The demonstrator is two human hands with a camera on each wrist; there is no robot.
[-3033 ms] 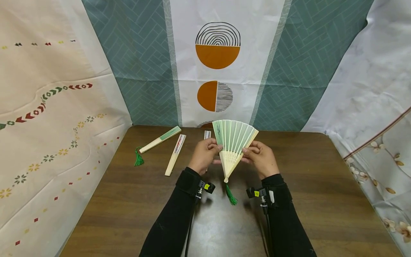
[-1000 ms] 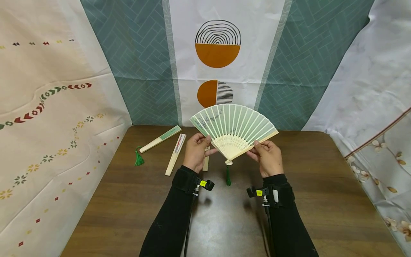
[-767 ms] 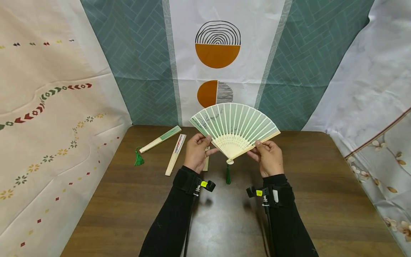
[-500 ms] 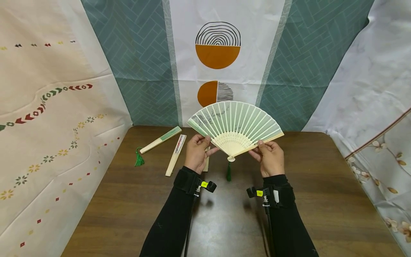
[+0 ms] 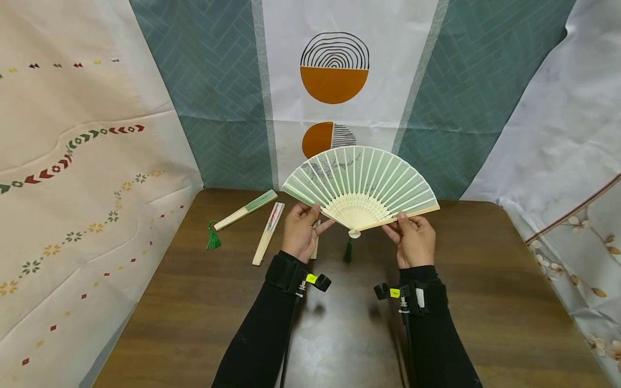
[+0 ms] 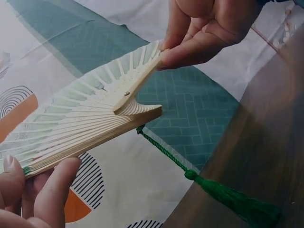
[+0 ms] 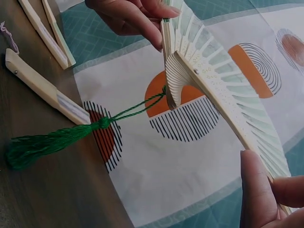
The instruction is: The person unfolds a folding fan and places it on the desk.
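A pale green folding fan (image 5: 361, 183) with cream ribs is spread wide above the table, held up between both hands. My left hand (image 5: 299, 233) pinches its left outer rib between thumb and fingers. On the other side, my right hand (image 5: 413, 238) pinches the right outer rib. A green tassel (image 7: 52, 142) hangs on a cord from the fan's pivot end. In the left wrist view the ribs (image 6: 71, 128) fan out from the pivot, more tightly stacked near the left hand.
A closed green fan (image 5: 246, 210) with a green tassel lies at the table's back left. Beside it is a closed white-topped fan (image 5: 268, 234). Another closed fan (image 7: 42, 88) lies partly hidden behind the left hand. Patterned cloths hang behind and beside the wooden table (image 5: 194, 323).
From half-spread three seconds ago, the fan has opened into a wide arc. The hands have moved apart, and the fan has risen slightly. The closed fans stay put.
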